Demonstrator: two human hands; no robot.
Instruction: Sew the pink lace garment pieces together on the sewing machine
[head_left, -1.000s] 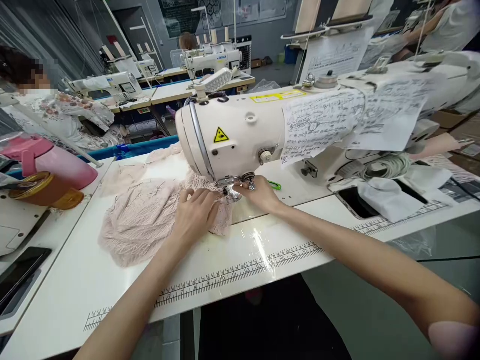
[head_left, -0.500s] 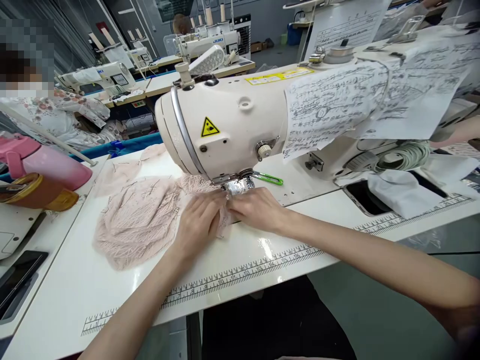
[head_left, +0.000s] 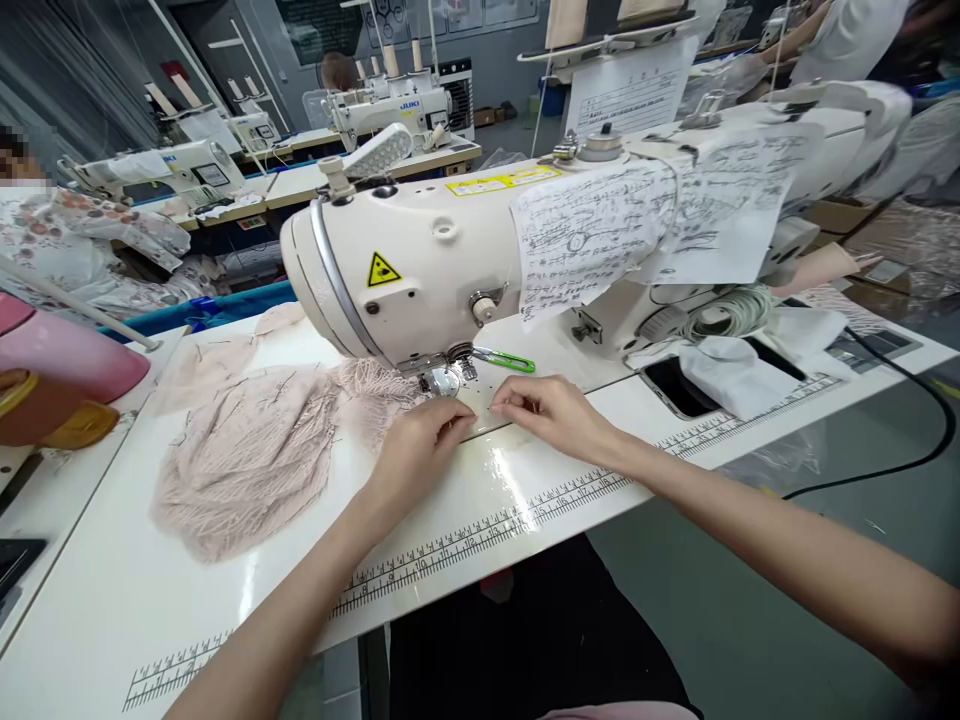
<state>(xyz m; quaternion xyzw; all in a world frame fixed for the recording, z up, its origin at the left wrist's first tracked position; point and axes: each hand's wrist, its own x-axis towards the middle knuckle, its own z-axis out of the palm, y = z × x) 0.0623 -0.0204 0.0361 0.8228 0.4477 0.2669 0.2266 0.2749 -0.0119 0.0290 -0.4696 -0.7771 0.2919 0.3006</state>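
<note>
My left hand is closed, its fingertips pinched together just in front of the needle area of the white sewing machine. Whatever lies in that pinch is too small to make out. Facing it across a small gap, my right hand also has thumb and fingers pressed together over the machine bed. Its contents cannot be made out either. Pale pink lace fabric lies bunched to the left, and its ruffled end reaches the presser foot behind my left hand. Thread snips with a green handle rest behind the foot.
A printed ruler runs along the table's front edge. To the right are a phone, white cloth and coiled cord. A pink bottle stands left. A person in a floral top sits beyond.
My hands have come apart; the right has moved away from the foot, and the left has drawn back slightly. The lace between them is now left of the foot. The view has shifted.
</note>
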